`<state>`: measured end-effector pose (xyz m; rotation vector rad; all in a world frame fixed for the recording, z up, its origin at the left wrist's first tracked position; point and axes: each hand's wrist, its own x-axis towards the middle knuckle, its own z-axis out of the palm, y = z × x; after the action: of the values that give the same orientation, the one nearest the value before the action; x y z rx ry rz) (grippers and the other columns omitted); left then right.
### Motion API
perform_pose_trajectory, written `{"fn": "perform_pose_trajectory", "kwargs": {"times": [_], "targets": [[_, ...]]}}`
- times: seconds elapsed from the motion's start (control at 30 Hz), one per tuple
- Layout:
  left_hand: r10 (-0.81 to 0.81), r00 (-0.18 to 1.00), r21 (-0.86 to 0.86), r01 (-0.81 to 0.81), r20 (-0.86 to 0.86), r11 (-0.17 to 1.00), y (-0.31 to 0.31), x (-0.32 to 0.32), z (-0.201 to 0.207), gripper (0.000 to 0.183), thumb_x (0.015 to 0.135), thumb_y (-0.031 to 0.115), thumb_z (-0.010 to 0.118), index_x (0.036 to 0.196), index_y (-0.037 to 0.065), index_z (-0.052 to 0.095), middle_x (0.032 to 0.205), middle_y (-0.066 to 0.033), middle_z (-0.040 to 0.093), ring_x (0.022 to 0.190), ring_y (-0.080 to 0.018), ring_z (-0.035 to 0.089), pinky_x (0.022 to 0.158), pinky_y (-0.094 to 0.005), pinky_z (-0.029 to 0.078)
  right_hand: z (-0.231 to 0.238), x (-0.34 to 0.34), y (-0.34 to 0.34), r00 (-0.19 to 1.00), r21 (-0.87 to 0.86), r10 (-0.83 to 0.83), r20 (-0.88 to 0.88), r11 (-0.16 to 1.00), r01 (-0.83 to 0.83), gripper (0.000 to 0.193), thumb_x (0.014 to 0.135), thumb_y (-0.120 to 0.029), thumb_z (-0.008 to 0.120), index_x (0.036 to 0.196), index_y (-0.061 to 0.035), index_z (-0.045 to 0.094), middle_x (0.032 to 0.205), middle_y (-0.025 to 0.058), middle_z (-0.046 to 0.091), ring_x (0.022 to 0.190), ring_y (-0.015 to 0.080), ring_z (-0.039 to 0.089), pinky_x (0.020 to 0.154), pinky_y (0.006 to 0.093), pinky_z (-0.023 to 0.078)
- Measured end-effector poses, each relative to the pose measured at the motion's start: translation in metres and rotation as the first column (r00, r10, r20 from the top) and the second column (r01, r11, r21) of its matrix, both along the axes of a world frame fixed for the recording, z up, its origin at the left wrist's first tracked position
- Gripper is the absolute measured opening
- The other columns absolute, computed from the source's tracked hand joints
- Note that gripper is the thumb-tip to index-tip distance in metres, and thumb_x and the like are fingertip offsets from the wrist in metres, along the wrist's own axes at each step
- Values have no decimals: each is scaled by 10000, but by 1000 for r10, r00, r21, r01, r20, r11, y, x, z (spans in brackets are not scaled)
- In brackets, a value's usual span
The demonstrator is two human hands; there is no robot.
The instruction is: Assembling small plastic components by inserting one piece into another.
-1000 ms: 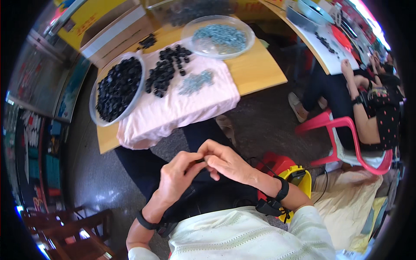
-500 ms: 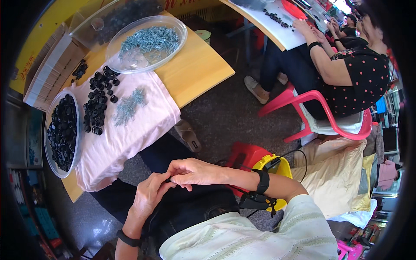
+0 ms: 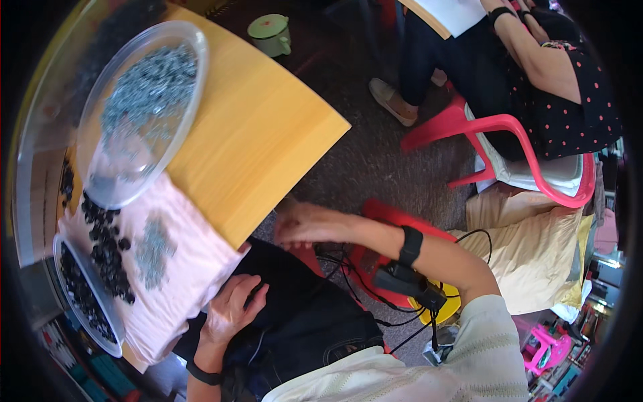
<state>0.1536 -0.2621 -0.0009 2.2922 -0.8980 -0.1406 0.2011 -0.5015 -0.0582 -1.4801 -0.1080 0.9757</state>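
My left hand (image 3: 231,309) is over my dark trousers at the edge of the pink cloth (image 3: 191,258). Its thumb and forefinger curl toward each other around a dark spot that I cannot make out. Out to the right, beside the table corner, my right hand (image 3: 305,224) is smeared by motion, so its fingers and any contents are unclear. On the cloth lie a pile of small black ring-like parts (image 3: 110,258) and a heap of thin grey-blue metal pieces (image 3: 154,251). A clear oval tub (image 3: 175,137) holds more metal pieces; another tub (image 3: 117,321) holds black parts.
A wooden table (image 3: 268,114) carries these things. Beyond its far edge stands a green lidded mug (image 3: 271,35). A person in a dotted top (image 3: 593,114) sits on a red chair (image 3: 516,127) at the right. Red and yellow containers (image 3: 445,311) and black cables (image 3: 345,264) are near my right arm.
My hands, together before, are now apart. The right one has swung away, while the left stays over my lap. The view has shifted, bringing the table corner closer.
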Motion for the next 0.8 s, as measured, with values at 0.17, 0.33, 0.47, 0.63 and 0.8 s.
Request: {"fn": "perform_pose_trajectory", "kwargs": {"times": [0.17, 0.33, 0.47, 0.63, 0.8], "targets": [[126, 988, 244, -143, 85, 959, 11, 11, -36, 239, 771, 235, 714, 887, 58, 603, 846, -47, 612, 713, -169, 582, 670, -262, 484, -78, 25, -24, 989, -185, -138, 59, 972, 146, 247, 834, -247, 492, 765, -21, 565, 646, 101, 577, 561, 144, 566, 486, 288, 461], [156, 988, 255, -147, -12, 956, 7, 22, -67, 245, 788, 17, 670, 1006, 41, 561, 812, -30, 501, 610, -64, 438, 508, -194, 347, -58, 12, -5, 974, -2, -209, 91, 978, 210, 248, 865, -273, 500, 805, -56, 602, 681, 55, 575, 566, 116, 558, 490, 257, 453], [121, 959, 40, -114, -255, 993, -22, 32, -59, 232, 805, 4, 648, 1011, 42, 548, 786, -18, 494, 573, -53, 424, 492, -189, 334, -3, 10, -28, 962, 260, -229, -147, 930, 261, 282, 876, -291, 543, 941, -39, 652, 706, 8, 582, 571, 51, 513, 484, 185, 419], [52, 972, 1, -53, -228, 999, -23, 35, -56, 230, 806, 22, 655, 1010, 35, 551, 778, -18, 501, 552, -52, 433, 470, -192, 330, 49, 8, -49, 926, 341, -235, -295, 879, 332, 249, 890, -193, 568, 972, 36, 622, 697, 27, 554, 537, 38, 453, 436, 175, 350], [67, 969, -116, -97, -236, 989, -26, 26, -36, 198, 794, 10, 652, 969, 43, 568, 806, -37, 532, 596, -90, 502, 518, -216, 405, 85, 0, -46, 878, 253, -271, -394, 886, 388, 243, 861, -237, 621, 912, 0, 612, 684, -6, 534, 538, 17, 421, 421, 150, 321]]}}
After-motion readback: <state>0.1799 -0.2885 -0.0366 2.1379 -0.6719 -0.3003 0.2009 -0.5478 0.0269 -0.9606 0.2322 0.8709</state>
